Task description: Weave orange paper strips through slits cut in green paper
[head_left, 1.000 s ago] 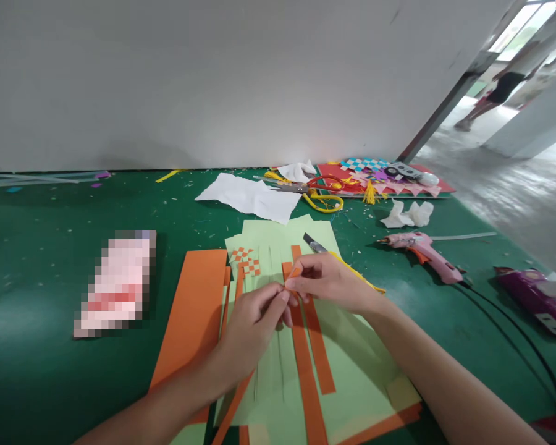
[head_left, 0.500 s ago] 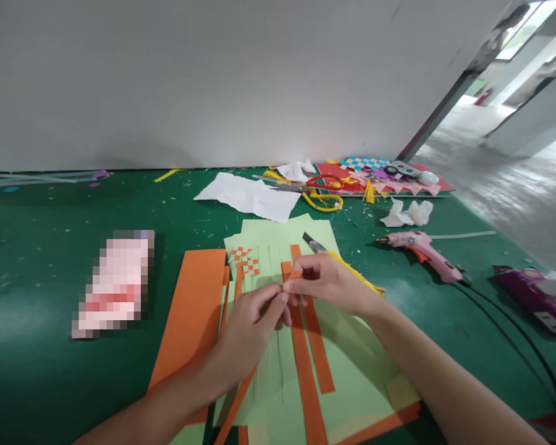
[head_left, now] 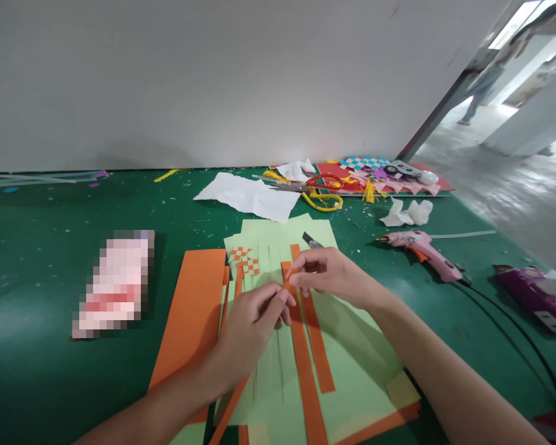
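1. Two-handed, pinches a small orange piece (head_left: pixel 286 285) at dial centre, left hand (head_left: pixel 254 318) closed on it by thumb and forefinger.
2. With right hand (head_left: pixel 336 278), meets it from two o'clock, fingers bent; cannot tell if gripping or just touching.
3. Could crease or drop it by pinching unevenly, then lose it among same-coloured orange strips (head_left: pixel 306 371) around five o'clock, over pale green sheets (head_left: pixel 352 364).
4. Could nick fingers on the cutter (head_left: pixel 312 240) at one o'clock by reaching forward unwatched.
5. Farther, between two and three o'clock, could burn skin on the glue gun (head_left: pixel 424 253) by brushing its nozzle; cannot tell if hot.
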`<state>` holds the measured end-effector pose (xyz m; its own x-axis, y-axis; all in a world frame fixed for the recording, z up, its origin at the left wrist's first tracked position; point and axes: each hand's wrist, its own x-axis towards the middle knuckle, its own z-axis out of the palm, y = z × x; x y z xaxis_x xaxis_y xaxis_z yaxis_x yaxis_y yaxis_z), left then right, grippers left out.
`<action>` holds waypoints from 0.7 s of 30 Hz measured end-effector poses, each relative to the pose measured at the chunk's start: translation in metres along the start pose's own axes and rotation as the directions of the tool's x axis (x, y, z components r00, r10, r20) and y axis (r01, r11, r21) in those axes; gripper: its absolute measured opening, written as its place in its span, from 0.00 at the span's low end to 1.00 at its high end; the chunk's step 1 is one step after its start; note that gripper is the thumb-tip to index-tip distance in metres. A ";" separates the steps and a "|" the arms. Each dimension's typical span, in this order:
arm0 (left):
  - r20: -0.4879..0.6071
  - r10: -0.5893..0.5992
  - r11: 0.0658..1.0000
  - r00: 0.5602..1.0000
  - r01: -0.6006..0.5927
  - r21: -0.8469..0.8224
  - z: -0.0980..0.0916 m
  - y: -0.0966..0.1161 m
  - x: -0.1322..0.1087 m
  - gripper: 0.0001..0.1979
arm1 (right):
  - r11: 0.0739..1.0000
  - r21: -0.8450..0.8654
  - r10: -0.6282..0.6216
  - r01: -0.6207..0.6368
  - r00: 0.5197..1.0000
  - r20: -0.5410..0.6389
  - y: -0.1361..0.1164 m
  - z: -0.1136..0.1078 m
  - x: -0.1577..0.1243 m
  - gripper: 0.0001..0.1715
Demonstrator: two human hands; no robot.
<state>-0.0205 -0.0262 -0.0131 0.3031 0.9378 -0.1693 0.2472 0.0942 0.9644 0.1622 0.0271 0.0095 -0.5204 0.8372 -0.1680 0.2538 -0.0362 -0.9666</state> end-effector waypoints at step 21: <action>-0.013 0.023 0.996 1.000 -0.022 0.084 0.001 0.000 0.001 0.14 | 0.999 0.016 -0.051 0.052 0.999 -0.009 0.002 0.007 0.000 0.16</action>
<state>-0.0194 -0.0254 -0.0134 0.2965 0.9441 -0.1443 0.3173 0.0452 0.9473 0.1571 0.0228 0.0064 -0.5252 0.8430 -0.1162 0.2137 -0.0016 -0.9769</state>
